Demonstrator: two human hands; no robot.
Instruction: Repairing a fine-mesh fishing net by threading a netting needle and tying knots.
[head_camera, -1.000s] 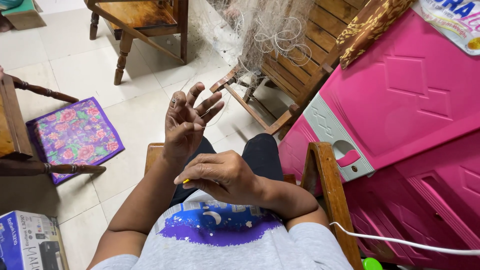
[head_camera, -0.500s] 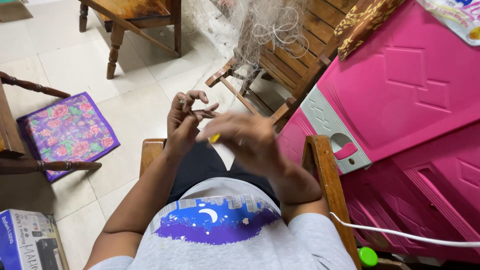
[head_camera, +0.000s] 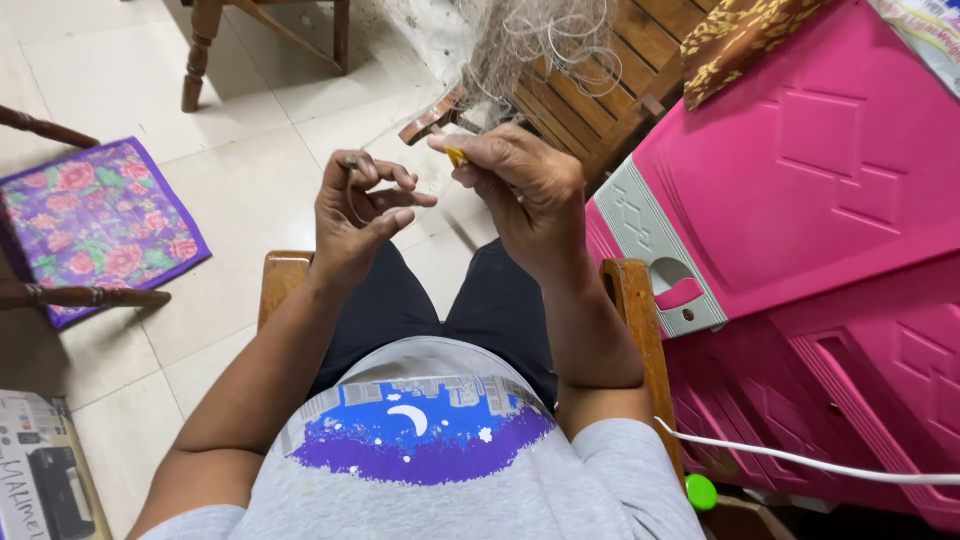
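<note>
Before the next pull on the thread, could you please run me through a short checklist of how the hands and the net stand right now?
1. Right hand grips the yellow tool between thumb and fingers: ok.
2. Left hand is raised with fingers curled, close to the right hand, not touching it: ok.
3. Thread held in the left hand's fingers: cannot tell, too fine to see.
4. Net hangs over the wooden bench ahead of both hands: ok.
5. Thread runs taut from net to hands: cannot tell.
6. White cable lies away from both hands: ok.
</note>
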